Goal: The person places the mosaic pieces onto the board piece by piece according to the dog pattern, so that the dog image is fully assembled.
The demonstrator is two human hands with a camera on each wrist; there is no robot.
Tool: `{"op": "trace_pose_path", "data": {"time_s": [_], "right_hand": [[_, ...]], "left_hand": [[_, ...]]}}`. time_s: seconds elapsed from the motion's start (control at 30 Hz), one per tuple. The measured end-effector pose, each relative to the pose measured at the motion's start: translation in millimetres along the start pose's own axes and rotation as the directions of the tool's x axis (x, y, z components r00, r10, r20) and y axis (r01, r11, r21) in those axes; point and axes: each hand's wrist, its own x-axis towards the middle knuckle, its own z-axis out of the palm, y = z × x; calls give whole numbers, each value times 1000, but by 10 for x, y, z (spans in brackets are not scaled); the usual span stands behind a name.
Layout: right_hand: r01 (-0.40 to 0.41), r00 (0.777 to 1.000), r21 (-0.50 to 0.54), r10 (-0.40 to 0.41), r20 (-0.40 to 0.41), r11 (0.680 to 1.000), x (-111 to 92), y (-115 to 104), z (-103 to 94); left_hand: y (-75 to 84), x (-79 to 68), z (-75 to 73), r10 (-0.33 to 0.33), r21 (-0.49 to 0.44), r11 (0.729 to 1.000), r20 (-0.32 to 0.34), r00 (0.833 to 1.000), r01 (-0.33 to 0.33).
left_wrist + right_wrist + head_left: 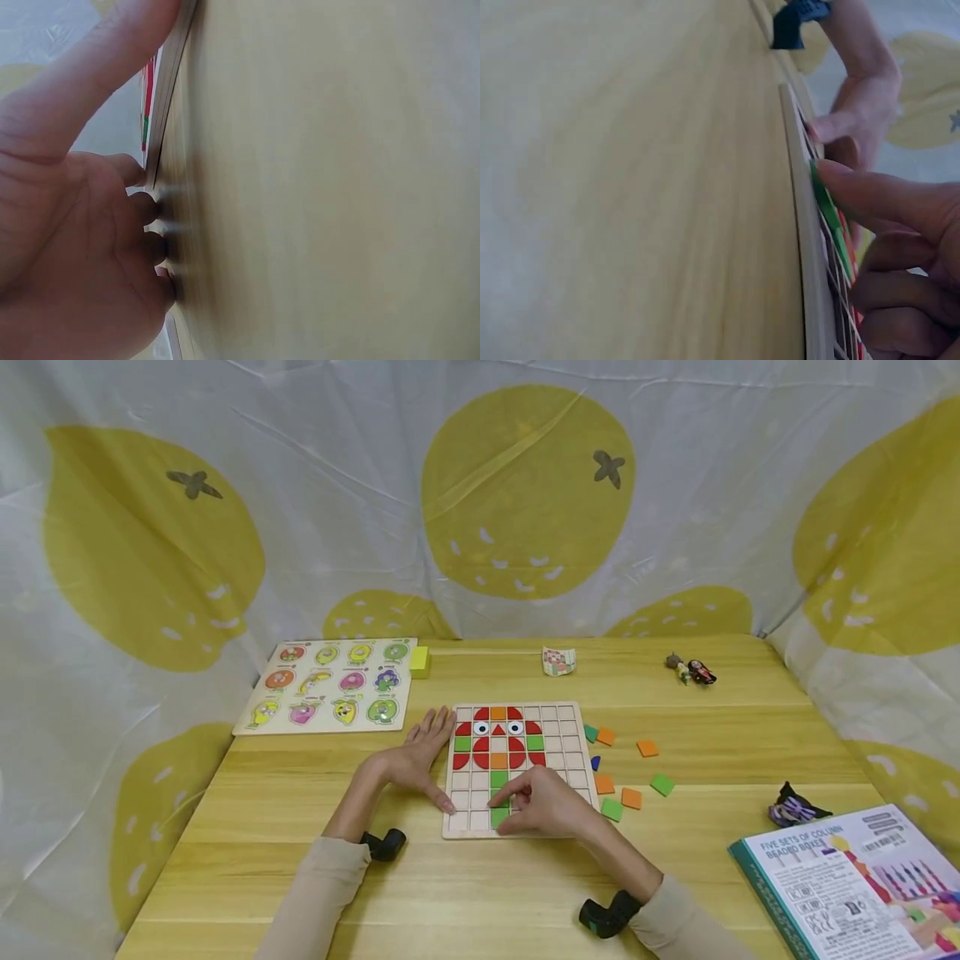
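The wooden grid board (468, 820) lies on the table, with red, white, orange and green pieces forming an owl-like figure in its squares. A column of green tiles runs down from the figure. At the column's lower end my right hand (551, 806) pinches a green square tile (822, 196) between thumb and index finger, its other fingers curled. The tile sits slightly tilted over the board's near edge in the right wrist view. My left hand (416, 760) rests at the board's left side, fingers spread, the thumb (90, 71) on the board's edge and the fingertips on the table.
Loose orange tiles (632, 797), green tiles (662, 785) and a blue piece (596, 763) lie right of the board. A fruit puzzle (326, 693), yellow block (420, 662), small picture card (558, 662) and figurines (701, 672) stand farther back. A box (840, 885) lies at right.
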Motion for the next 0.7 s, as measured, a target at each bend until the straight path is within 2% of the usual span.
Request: {"op": "trace_pose_path", "data": {"time_s": [0.1,0.33,0.57,0.7], "right_hand": [[17,999,11,-18,37,1000,3,16,-30],[28,1000,29,-28,9,999,48,43,0],[43,995,51,-47,90,998,40,108,-90],[61,995,43,-64,79,997,59,128,-99]], "left_hand": [[1,-6,5,-4,1,1000,3,1000,4],[12,-1,0,-6,5,1000,8,1000,6],[17,0,-7,-10,3,1000,9,1000,10],[14,2,-13,-8,4,1000,7,1000,8]]}}
